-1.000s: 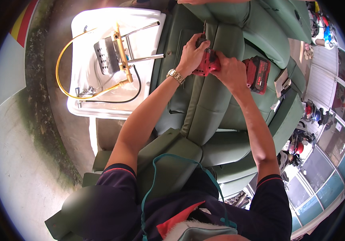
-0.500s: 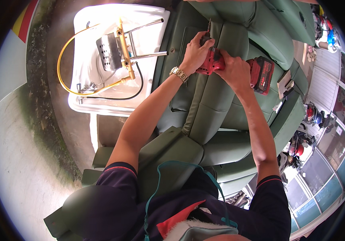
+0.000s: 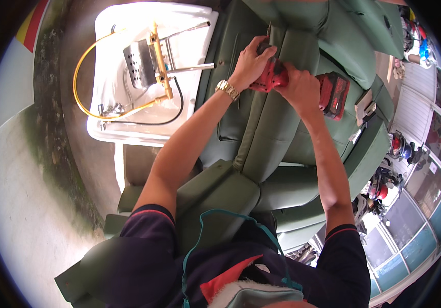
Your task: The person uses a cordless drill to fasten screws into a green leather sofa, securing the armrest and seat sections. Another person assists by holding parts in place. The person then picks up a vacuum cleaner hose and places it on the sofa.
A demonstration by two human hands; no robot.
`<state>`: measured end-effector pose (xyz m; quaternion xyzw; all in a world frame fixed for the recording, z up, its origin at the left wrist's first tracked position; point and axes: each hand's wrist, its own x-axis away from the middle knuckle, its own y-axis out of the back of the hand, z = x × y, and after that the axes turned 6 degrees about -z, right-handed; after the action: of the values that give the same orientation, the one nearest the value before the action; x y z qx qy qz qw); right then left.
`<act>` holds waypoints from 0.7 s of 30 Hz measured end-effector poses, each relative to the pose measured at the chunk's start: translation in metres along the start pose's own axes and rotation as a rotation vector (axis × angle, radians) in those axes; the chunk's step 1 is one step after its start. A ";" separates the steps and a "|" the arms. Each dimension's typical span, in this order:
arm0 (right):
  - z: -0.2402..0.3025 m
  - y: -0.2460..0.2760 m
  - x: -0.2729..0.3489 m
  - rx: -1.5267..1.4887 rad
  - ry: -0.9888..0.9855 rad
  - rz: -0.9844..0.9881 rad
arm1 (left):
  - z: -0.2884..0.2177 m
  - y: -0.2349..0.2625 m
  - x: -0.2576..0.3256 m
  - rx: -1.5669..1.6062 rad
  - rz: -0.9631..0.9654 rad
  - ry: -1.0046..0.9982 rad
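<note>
A red and black cordless drill (image 3: 277,77) lies across a green padded seat (image 3: 261,133), with its thin bit pointing away from me. My left hand (image 3: 250,64), below a gold watch, is wrapped round the front of the drill near the chuck. Round the grip closes my right hand (image 3: 300,90), which hides most of the handle and the trigger. Just right of that hand, the drill's red and black battery pack (image 3: 335,95) sticks out. Whether the bit touches the padding cannot be made out.
To the left stands a white basin (image 3: 102,66) holding a brass-coloured tap fitting (image 3: 158,61), a perforated metal cylinder (image 3: 140,64) and a yellow hose (image 3: 76,82). A small flat item (image 3: 365,107) lies on the green upholstery at right. Motorbikes (image 3: 379,190) stand farther right.
Very little differs. The view has shifted slightly, and the drill is turned a touch in my hands. Both hands keep their hold on it.
</note>
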<state>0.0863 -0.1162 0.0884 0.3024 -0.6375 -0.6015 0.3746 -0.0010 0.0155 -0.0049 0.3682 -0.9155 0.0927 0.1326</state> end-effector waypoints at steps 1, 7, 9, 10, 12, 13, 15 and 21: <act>-0.001 0.000 -0.001 0.010 0.015 0.008 | 0.003 0.000 -0.002 -0.008 -0.001 -0.036; 0.000 0.001 -0.002 -0.032 -0.029 0.044 | 0.004 -0.001 -0.006 -0.106 -0.017 0.016; 0.001 0.002 -0.001 -0.035 -0.033 0.056 | -0.004 -0.001 0.001 -0.131 -0.013 0.049; 0.002 0.003 -0.001 -0.025 -0.025 0.048 | -0.009 -0.001 0.009 -0.171 -0.061 0.059; 0.002 0.003 -0.002 -0.024 -0.026 0.046 | -0.017 -0.003 0.031 -0.255 -0.178 0.089; 0.003 0.002 -0.002 -0.031 -0.036 0.057 | -0.019 -0.006 0.042 -0.225 -0.149 0.149; 0.003 0.001 -0.003 -0.027 -0.046 0.072 | -0.019 -0.010 0.057 -0.197 -0.087 0.291; 0.004 -0.002 -0.004 0.046 -0.029 0.108 | -0.008 -0.017 0.050 -0.220 -0.173 0.161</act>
<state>0.0851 -0.1112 0.0857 0.2674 -0.6720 -0.5698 0.3903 -0.0228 -0.0271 0.0192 0.4205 -0.8714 0.0095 0.2526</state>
